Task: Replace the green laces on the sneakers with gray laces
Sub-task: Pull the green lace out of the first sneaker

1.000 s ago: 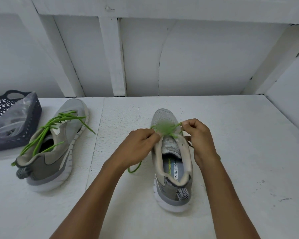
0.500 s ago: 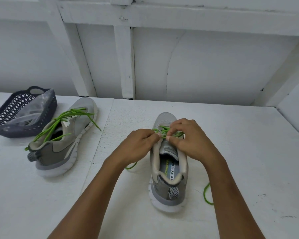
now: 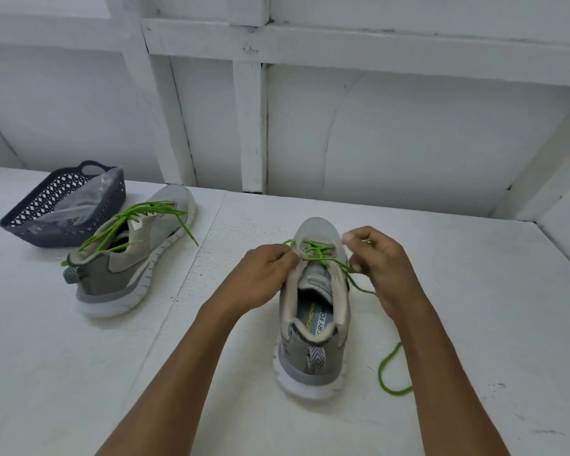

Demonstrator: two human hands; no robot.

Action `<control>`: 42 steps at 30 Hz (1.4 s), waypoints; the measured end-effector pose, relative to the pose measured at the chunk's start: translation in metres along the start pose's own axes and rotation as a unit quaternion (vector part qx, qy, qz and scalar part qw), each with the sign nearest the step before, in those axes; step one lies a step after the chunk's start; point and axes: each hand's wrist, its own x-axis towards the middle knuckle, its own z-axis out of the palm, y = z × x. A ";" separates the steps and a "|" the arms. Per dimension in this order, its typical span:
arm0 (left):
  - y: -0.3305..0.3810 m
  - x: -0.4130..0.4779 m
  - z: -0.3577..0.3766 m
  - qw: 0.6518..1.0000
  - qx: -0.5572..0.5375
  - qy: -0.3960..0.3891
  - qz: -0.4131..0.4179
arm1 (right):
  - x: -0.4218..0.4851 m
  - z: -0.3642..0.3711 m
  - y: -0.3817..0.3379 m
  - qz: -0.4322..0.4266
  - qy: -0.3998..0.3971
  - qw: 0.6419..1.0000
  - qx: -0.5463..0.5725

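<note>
Both hands, left hand and right hand, pinch the green lace (its eyelets indistinct).

My near sneaker: gray mesh toe, beige collar, white sole, black-and-white chevron heel tab, bright green laces. Far sneaker: same grays, green laces. Basket: dark navy, diamond lattice. Bench: white.

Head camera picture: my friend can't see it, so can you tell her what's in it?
Two hands, left and right, pinch the green lace on a gray sneaker on a white table. To the left lie a second sneaker, still green-laced, and a dark basket.
</note>
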 end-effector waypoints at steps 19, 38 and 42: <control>-0.001 0.000 -0.004 1.000 -0.004 -0.018 0.009 | 0.014 0.006 -0.007 0.050 -0.044 0.965 0.254; 0.027 0.043 -0.035 0.979 0.040 -0.192 -0.055 | 0.043 0.003 -0.019 0.017 -0.148 0.976 -0.158; 0.023 0.053 -0.032 0.987 -0.002 -0.155 -0.047 | 0.050 0.005 -0.017 0.037 -0.130 0.991 -0.012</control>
